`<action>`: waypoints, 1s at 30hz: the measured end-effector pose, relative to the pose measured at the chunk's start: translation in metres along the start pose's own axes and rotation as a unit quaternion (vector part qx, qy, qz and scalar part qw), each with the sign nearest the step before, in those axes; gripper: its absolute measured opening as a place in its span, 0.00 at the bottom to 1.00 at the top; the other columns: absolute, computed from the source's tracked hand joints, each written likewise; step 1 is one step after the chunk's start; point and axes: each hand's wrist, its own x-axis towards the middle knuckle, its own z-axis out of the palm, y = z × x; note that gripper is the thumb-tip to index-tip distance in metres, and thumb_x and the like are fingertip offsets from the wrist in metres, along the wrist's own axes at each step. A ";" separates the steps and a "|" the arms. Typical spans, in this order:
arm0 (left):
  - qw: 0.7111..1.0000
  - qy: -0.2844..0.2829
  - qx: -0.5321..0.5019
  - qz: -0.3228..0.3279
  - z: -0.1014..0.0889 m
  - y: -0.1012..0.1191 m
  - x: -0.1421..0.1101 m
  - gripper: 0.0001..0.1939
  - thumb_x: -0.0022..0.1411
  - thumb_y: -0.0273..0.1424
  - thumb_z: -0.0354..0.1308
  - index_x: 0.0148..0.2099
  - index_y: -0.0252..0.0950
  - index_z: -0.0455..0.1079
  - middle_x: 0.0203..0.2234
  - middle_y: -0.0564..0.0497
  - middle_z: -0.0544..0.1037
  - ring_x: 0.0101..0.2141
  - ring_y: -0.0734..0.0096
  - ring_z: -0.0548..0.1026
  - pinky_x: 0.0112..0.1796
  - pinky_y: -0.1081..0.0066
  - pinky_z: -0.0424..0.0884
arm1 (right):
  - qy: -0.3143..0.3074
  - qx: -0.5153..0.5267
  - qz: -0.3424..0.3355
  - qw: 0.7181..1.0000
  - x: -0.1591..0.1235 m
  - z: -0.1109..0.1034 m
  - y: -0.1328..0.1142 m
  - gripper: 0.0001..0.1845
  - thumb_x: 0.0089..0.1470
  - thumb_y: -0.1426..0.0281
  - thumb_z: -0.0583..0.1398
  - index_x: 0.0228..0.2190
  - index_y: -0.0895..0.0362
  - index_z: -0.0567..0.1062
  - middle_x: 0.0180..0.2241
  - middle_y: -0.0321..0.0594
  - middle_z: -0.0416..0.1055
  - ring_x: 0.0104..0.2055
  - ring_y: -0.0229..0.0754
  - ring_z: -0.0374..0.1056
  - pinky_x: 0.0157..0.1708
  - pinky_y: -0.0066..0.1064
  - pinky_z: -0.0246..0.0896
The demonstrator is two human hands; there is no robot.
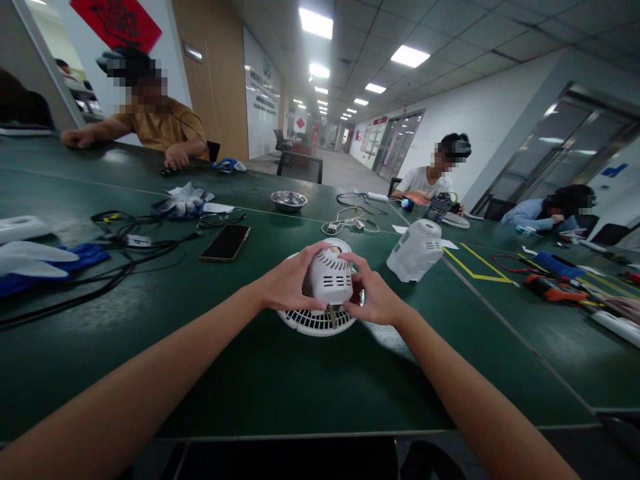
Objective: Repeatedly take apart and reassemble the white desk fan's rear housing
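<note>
Both hands grip a white slotted motor housing [331,277], one from each side. My left hand [293,277] wraps its left side, thumb low and fingers near the top. My right hand [376,290] closes on the right side in the same way. Beneath the housing is a round white fan grille [315,323] lying on the green table. A short metal-looking piece sticks out below the housing's front. The inside of the housing is hidden. To the right stands a larger white vented plastic casing [416,250], apart from my hands.
Left of my hands lie a phone [226,242], black cables [130,250] and blue-white gloves [45,263]. A metal bowl [289,200] and a white cord [350,223] sit farther back. An orange multimeter [555,291] is at right. Several people sit around the table [280,387].
</note>
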 end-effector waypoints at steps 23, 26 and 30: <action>0.911 0.100 0.045 -0.397 0.011 -0.039 -0.001 0.35 0.69 0.52 0.43 0.68 0.34 0.57 0.58 0.35 0.73 0.56 0.48 0.73 0.55 0.55 0.65 | 0.155 -0.138 0.047 0.977 0.007 0.006 0.021 0.56 0.47 0.56 0.70 0.68 0.45 0.45 0.62 0.50 0.62 0.57 0.64 0.66 0.53 0.58 0.66; 0.897 0.104 0.015 -0.428 0.006 -0.042 -0.001 0.36 0.68 0.53 0.42 0.68 0.35 0.58 0.52 0.36 0.78 0.50 0.49 0.77 0.49 0.57 0.69 | 0.167 -0.126 0.076 0.975 0.008 0.005 0.022 0.53 0.50 0.59 0.67 0.68 0.46 0.44 0.58 0.49 0.67 0.53 0.61 0.70 0.52 0.58 0.66; 0.890 0.112 -0.008 -0.442 0.004 -0.044 -0.002 0.34 0.68 0.52 0.43 0.65 0.34 0.62 0.49 0.37 0.79 0.45 0.52 0.79 0.42 0.61 0.71 | 0.164 -0.098 0.110 0.975 0.007 0.005 0.024 0.58 0.48 0.58 0.69 0.69 0.48 0.42 0.57 0.50 0.68 0.52 0.61 0.70 0.53 0.60 0.65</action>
